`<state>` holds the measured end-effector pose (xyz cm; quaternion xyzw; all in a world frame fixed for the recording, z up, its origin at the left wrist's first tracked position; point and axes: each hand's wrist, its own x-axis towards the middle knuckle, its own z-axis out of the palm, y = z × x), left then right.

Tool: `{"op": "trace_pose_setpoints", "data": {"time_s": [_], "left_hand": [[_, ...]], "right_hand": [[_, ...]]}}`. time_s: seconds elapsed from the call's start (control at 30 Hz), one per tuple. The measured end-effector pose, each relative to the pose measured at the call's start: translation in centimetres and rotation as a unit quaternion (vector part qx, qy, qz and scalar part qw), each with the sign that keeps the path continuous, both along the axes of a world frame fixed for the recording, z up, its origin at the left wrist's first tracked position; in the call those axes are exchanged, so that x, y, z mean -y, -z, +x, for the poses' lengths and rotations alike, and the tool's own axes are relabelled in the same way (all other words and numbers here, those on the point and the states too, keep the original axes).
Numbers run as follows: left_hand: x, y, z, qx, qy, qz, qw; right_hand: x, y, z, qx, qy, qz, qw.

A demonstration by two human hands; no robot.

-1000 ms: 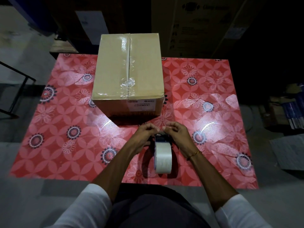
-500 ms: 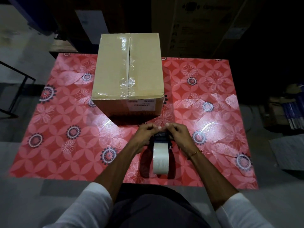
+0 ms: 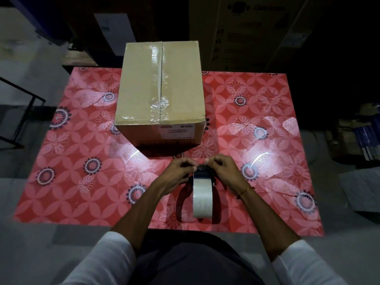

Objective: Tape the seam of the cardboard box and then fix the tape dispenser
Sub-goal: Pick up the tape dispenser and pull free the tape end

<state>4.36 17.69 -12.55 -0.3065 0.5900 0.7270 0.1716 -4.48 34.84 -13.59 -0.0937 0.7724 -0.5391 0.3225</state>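
Observation:
A closed cardboard box stands at the back middle of the table, with clear tape running along its top seam and crumpled near the front edge. In front of it lies the tape dispenser, its clear roll upright between dark side plates. My left hand and my right hand meet over the dispenser's far end. Both pinch the loose tape end at the dark head; the fingertips hide the blade.
The table wears a red flowered cloth with glossy highlights. Large dark cartons stand behind the table. A black metal frame is at the left, and stacked items lie on the floor at the right.
Both hands stayed at the dispenser's head, fingertips shifting slightly apart while pinching the tape end. The dispenser and box have not moved.

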Motion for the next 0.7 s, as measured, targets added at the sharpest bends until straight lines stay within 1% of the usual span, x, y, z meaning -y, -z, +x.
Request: {"op": "trace_pose_setpoints", "data": {"time_s": [0.13,0.23,0.33,0.43,0.53,0.7], "left_hand": [[-0.2,-0.4,-0.4,-0.009,0.003,0.014,1.0],[-0.7,-0.8,-0.8,-0.009,-0.014,-0.008,1.0],[-1.2,-0.8,-1.1,-0.009,-0.029,-0.035,0.999],[-1.3,-0.9,-1.0,-0.002,-0.03,-0.042,0.999],[-1.4,-1.3,-1.0,0.005,-0.047,-0.031,0.998],[-2.1,-1.6,-1.3,0.006,-0.081,-0.014,0.997]], "right_hand": [[0.3,-0.1,0.1,-0.035,-0.009,0.01,0.999],[0.6,-0.6,0.3,-0.049,-0.01,0.009,0.999],[0.7,-0.6,0.7,-0.035,0.016,-0.005,0.999],[0.5,-0.1,1.2,-0.008,0.045,-0.019,0.999],[-0.1,-0.1,1.9,0.017,0.04,-0.012,0.999],[-1.4,-1.1,3.7,0.151,0.064,-0.039,0.986]]}}
